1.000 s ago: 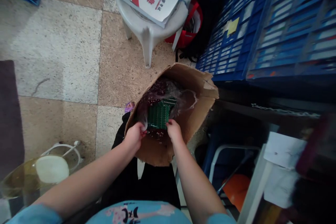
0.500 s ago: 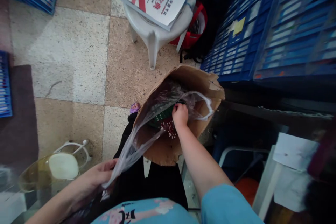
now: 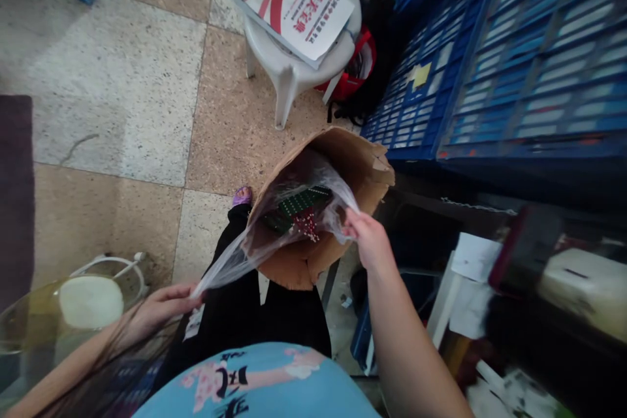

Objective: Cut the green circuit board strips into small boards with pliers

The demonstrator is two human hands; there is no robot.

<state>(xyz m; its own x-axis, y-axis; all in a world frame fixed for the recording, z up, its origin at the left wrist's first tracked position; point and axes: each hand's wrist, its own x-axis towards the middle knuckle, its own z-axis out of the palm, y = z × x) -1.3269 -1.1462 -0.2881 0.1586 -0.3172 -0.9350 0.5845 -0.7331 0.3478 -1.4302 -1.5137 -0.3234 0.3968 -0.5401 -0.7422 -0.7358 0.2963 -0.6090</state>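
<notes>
Pinching the clear plastic bag [image 3: 234,260], left fingers [image 3: 185,305] and right fingers [image 3: 357,223] held it open over the cardboard box [image 3: 289,269]. Green boards [image 3: 300,203] lay inside

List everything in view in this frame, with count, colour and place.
cardboard box: 1, brown, centre, open
plastic bag: 1, clear, partly inside the box
boards or strips: count unclear, green, in the box
small pieces: many, red with white, beside the green ones
stool: 1, white, top centre
book: 1, white and red, on the stool
bag or basket: 1, red, behind the stool
crates: several, blue, upper right; another, top left
label: 1, yellow, on a right-hand crate
mat-like patch: 1, dark, left edge
floor tiles: many, pale and tan
clutter: blurred, lower right
foot: 1, purple sandal, left of the box
left hand, right hand: 2, bare, gripping the plastic
</notes>
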